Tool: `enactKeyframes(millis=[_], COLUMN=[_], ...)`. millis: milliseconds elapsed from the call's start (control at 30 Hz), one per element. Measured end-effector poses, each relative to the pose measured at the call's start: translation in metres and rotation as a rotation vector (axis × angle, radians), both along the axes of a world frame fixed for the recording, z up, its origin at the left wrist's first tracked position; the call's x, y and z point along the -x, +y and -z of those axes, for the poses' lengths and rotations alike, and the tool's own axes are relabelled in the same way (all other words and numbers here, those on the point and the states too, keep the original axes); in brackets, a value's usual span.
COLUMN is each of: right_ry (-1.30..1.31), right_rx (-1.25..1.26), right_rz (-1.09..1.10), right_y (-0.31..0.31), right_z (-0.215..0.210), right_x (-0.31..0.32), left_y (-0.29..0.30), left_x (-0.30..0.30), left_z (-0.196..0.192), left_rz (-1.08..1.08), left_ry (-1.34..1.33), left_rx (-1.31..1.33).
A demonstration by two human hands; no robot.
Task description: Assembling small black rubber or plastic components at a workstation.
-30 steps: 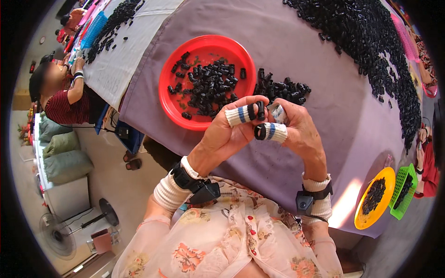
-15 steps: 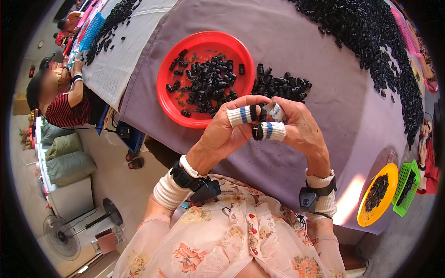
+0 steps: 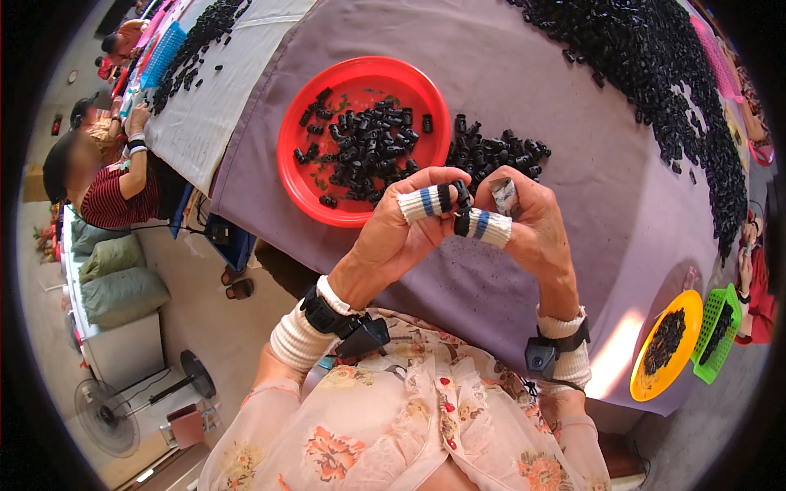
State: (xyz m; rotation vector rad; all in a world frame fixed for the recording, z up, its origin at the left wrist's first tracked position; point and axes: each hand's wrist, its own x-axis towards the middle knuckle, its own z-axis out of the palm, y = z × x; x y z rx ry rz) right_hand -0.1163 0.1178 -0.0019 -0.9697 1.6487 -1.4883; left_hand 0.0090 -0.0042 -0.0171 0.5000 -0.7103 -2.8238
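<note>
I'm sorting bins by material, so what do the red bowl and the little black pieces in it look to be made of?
The red bowl looks like moulded plastic: even colour, smooth, slightly glossy rim. The black pieces also seem hard plastic, dark with faint shine, though too small to be sure.

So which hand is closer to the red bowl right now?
Left. The left hand sits just below the red bowl rim; the right hand is farther to its right, beside the loose pile.

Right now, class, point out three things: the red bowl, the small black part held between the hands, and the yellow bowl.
red bowl (image 3: 299, 176): head view, bare left inner wall.
small black part (image 3: 463, 209): head view, its middle, between the taped thumbs.
yellow bowl (image 3: 647, 385): head view, bare lower rim.
</note>
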Motion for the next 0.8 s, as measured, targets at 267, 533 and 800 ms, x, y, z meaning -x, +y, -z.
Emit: enactKeyframes(millis=[267,533,800], right_ry=[0.081,0.009,-0.142], right_rx=[0.041,0.076,-0.115], right_rz=[0.031,0.064,0.042], right_y=[0.001,0.003,0.001], right_z=[-0.002,0.000,-0.005], right_x=[-0.007,-0.010,0.000], left_y=[0.000,-0.001,-0.006], left_x=[-0.001,-0.001,-0.010], left_z=[-0.001,-0.009,-0.002], left_rz=[-0.050,-0.021,0.089], left_ry=[-0.023,-0.046,-0.088], left_rx=[0.113,0.251,0.361])
